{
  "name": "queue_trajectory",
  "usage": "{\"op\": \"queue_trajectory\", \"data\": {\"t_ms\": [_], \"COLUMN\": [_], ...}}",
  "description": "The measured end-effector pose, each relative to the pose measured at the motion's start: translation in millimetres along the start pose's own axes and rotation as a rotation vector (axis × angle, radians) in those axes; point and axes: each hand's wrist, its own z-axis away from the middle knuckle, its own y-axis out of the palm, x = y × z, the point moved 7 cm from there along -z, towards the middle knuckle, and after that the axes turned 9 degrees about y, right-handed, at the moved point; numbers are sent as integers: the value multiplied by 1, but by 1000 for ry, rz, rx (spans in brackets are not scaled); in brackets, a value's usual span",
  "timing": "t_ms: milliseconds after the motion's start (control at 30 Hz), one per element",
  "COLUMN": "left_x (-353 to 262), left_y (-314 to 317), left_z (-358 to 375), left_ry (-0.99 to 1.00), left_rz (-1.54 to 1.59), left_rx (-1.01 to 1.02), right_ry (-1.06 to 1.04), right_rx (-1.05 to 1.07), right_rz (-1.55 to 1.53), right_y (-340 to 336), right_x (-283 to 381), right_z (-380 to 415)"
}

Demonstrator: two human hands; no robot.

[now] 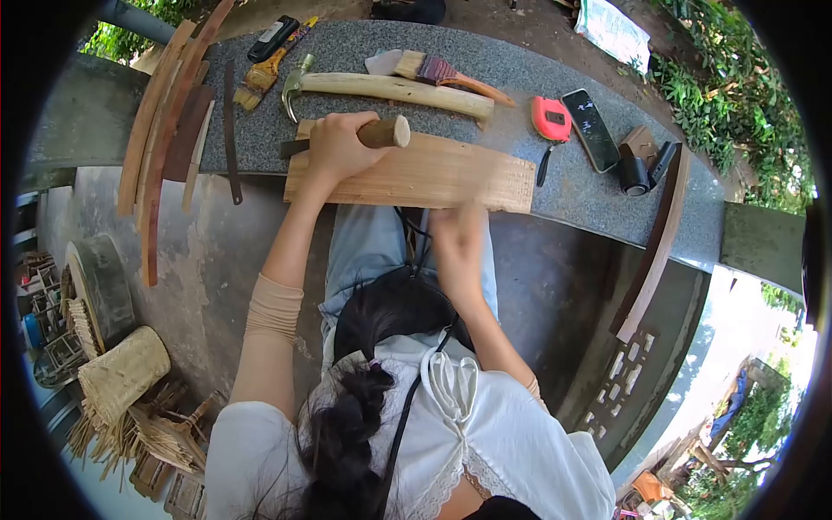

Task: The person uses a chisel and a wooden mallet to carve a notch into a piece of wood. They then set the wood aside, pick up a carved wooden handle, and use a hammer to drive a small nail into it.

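Board [433,173], one, on bench [598,204] at near edge; long axis left-right. Left hand [340,146] closed around one tool handle [378,133], butt pointing right. Right hand [457,243] blurred by board's near edge, grip cannot be told. Beyond: one hammer [390,87], two brushes [445,74]. Rightward: one tape [549,119], one phone [591,130], screen text too small.

On the right, we have bare stone counter [598,205] to pass over between the board [451,169] and the long wooden strip [656,251]. Beyond the board, the hammer [390,86] blocks us, with tape measure [551,119] and phone [591,130] farther right.
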Motion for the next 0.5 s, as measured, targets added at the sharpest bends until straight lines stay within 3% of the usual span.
{"op": "queue_trajectory", "data": {"t_ms": [33,100,233,300,400,500], "left_x": [-2,-2,-35,-97,-185,-256], "left_y": [2,-9,6,32,104,139], "left_z": [1,2,-3,-12,-14,-10], "left_ry": [-3,2,40,189,372,556], "left_rz": [-20,-57,3,101,242,221], "left_rx": [32,16,-20,-1,200,67], "right_ry": [86,161,74,109,136,122], "right_rx": [200,116,-190,-280,-384,-583], "right_rz": [316,187,-122,-170,-173,-168], "right_y": [19,-2,-93,-138,-188,-241], "right_x": [-10,-3,17,7,-4,-5], "right_z": [2,2,-6,4,27,54]}}
